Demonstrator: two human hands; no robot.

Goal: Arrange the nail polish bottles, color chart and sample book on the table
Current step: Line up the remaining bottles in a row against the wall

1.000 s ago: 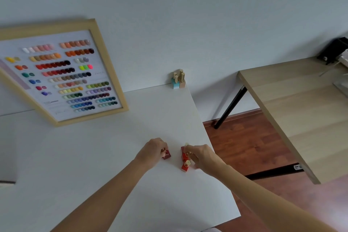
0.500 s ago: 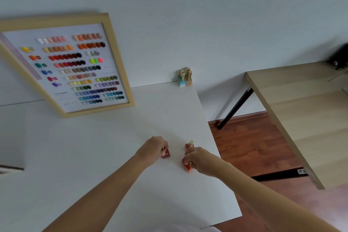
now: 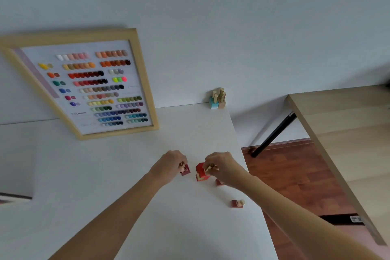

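I see a white tabletop [image 3: 105,175] by a pale wall, with a wood table [image 3: 348,133] to its right. The chart [image 3: 88,86] leans on the wall, long side up. My left grip [image 3: 171,164] pinches a dark red bottle [image 3: 185,170]; my right grip [image 3: 221,167] holds a red bottle [image 3: 201,172], tilted. Another bottle [image 3: 237,203] lies near the chart-far edge.

I count four red bottles [image 3: 202,172] near me, four bottles [image 3: 218,99] in the corner, one color chart [image 3: 92,86].

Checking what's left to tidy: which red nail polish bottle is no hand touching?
The red bottle nearest the table's front right edge, standing alone. The others sit at the left hand or right hand.
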